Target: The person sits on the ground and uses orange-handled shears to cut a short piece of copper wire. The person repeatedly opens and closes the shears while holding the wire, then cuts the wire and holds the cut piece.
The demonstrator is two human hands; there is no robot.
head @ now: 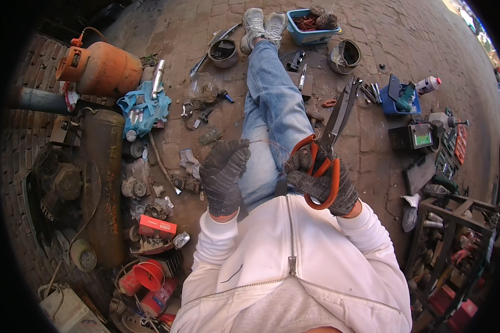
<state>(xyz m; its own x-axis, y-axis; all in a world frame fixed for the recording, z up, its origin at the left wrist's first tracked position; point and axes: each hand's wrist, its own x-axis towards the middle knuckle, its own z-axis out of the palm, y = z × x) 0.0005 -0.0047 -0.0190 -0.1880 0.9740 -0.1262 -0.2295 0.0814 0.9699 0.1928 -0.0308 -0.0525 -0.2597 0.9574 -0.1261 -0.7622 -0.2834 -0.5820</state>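
Grey knitted work gloves cover both of my hands, which are over my lap. My right hand (345,187) grips a large pair of shears (340,115) by its orange handles. The long dark blades point up and away to the right, slightly apart. A thin copper-coloured wire (268,142) runs in a loose arc above my jeans (271,89) between the two hands. At its left end, my left hand (224,179) has its fingers curled, pinching the wire near the fingertips. How the right fingers meet the wire is hard to make out.
Left: an orange gas cylinder (112,68), a blue plastic bag (143,109) and a red box (157,227). Ahead: a blue tub (310,38) of reddish scrap and metal pots (223,53). Right: a blue bin (393,102), a battery (410,136) and a metal rack (454,220).
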